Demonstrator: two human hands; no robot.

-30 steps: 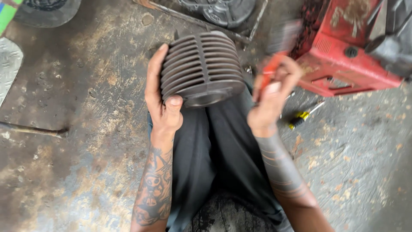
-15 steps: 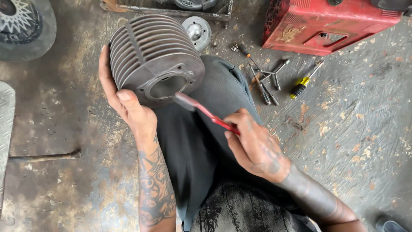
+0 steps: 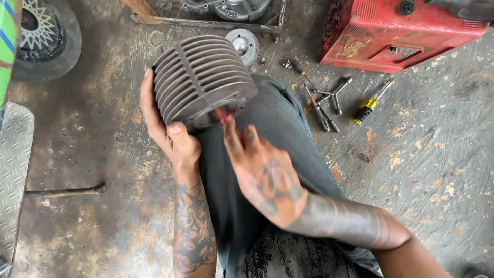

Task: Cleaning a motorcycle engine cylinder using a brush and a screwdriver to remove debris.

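A grey finned engine cylinder [image 3: 203,77] rests on my knee, its open bore turned toward me. My left hand [image 3: 167,131] grips it from the left side, thumb on the lower rim. My right hand [image 3: 262,172] is closed on a thin red-handled tool [image 3: 221,114]; only the tool's red tip shows, poking into the bore, while the rest is hidden behind my fingers.
A red metal case [image 3: 391,33] stands at the top right. Hand tools lie on the stained concrete: a yellow-handled screwdriver [image 3: 368,110], a socket wrench [image 3: 334,95], pliers [image 3: 316,110]. A spoked wheel [image 3: 43,36] sits top left, a round metal part [image 3: 242,44] behind the cylinder, a rod [image 3: 64,191] at left.
The cylinder has been tilted so its bore faces me. My right hand came in from the right with the red tool and has pushed its tip into the bore.
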